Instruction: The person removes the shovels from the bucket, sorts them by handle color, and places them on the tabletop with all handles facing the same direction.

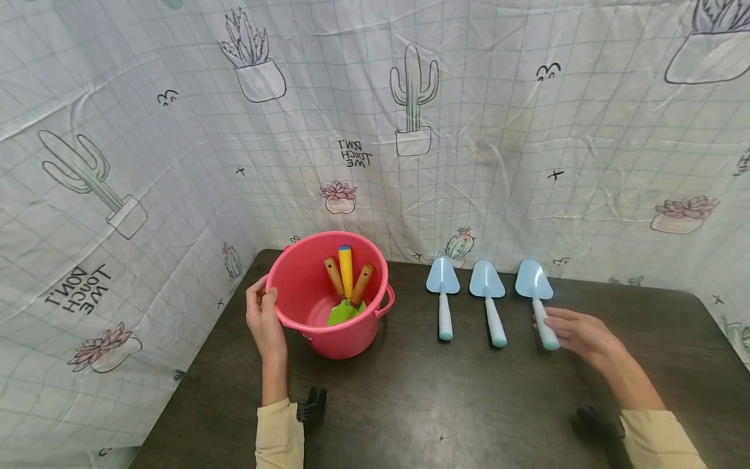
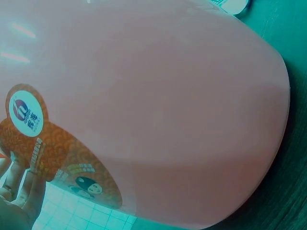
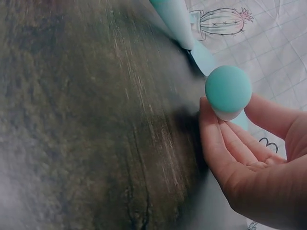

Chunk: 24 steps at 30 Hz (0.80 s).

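Note:
My left hand [image 1: 266, 319] grips the left rim of a pink bucket [image 1: 346, 342], thumb over the edge. In the left wrist view the bucket's wall [image 2: 182, 105] fills the picture, with an orange sticker near my fingers. Inside the bucket stand a yellow handle [image 1: 346, 273] with a blue end, two brown handles and a green blade. My right hand [image 1: 586, 333] holds the white handle of the rightmost light-blue trowel [image 1: 534, 283] between thumb and fingers. Its teal end cap [image 3: 228, 89] faces the right wrist camera.
Two matching trowels lie to the left of the held one: a middle trowel [image 1: 486, 283] and a left trowel [image 1: 443, 280], blades toward the back. All sits on a dark wooden table [image 1: 422, 404]. A white cactus-print curtain [image 1: 486, 130] hangs behind and at the sides.

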Tool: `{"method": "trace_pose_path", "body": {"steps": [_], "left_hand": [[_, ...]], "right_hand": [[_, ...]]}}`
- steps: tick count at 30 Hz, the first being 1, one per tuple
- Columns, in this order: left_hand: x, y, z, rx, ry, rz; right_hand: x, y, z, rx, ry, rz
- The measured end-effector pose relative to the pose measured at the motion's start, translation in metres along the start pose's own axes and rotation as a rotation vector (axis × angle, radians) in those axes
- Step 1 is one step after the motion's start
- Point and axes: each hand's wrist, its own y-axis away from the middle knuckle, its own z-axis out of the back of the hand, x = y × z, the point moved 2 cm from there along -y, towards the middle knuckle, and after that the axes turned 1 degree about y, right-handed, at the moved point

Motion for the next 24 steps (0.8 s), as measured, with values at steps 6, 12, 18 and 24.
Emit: {"method": "trace_pose_path", "body": {"steps": [6, 12, 18, 24], "left_hand": [[0.000, 0.000, 0.000, 0.003, 0.008, 0.005], [-0.001, 0.001, 0.000, 0.004, 0.007, 0.010], [0.000, 0.001, 0.000, 0.002, 0.002, 0.004], [-0.002, 0.001, 0.000, 0.001, -0.009, 0.002]], "right_hand": [[0.003, 0.000, 0.001, -0.035, 0.107, 0.006], [0.007, 0.002, 0.000, -0.080, 0.301, 0.019], [0.010, 0.001, -0.004, -0.120, 0.452, 0.041], [0.016, 0.002, -0.011, -0.141, 0.548, 0.045]]}}
